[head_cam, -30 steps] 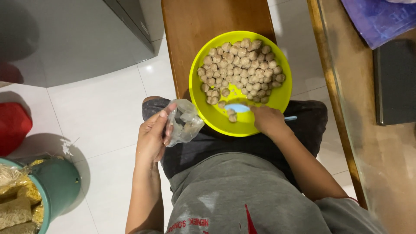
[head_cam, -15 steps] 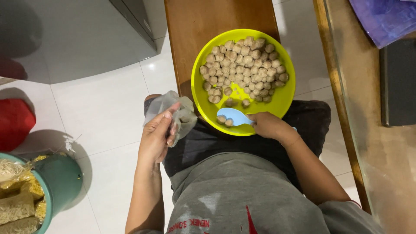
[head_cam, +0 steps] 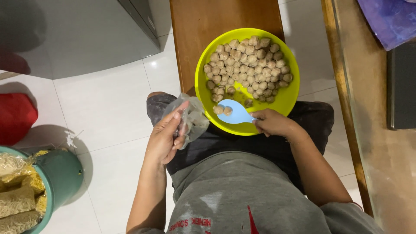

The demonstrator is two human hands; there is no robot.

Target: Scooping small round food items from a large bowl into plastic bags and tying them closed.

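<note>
A person sits with a yellow bowl [head_cam: 287, 102] on their lap. The bowl is full of small brown balls [head_cam: 247, 69], piled mostly at the far side. The right hand [head_cam: 272, 123] is closed around the handle of a blue spoon [head_cam: 234, 113]. The spoon lies in the near part of the bowl, and two balls sit on it. The left hand [head_cam: 167, 136] grips a clear plastic bag [head_cam: 193, 119], pinched between thumb and fingers. The bag is just beside the left edge of the bowl, close to the spoon. The two hands are apart. A wooden bench [head_cam: 216, 21] is under the far side of the bowl. On the white floor [head_cam: 104, 104], down at the left, a green bucket [head_cam: 60, 173] holds dry noodles [head_cam: 17, 195]
</note>
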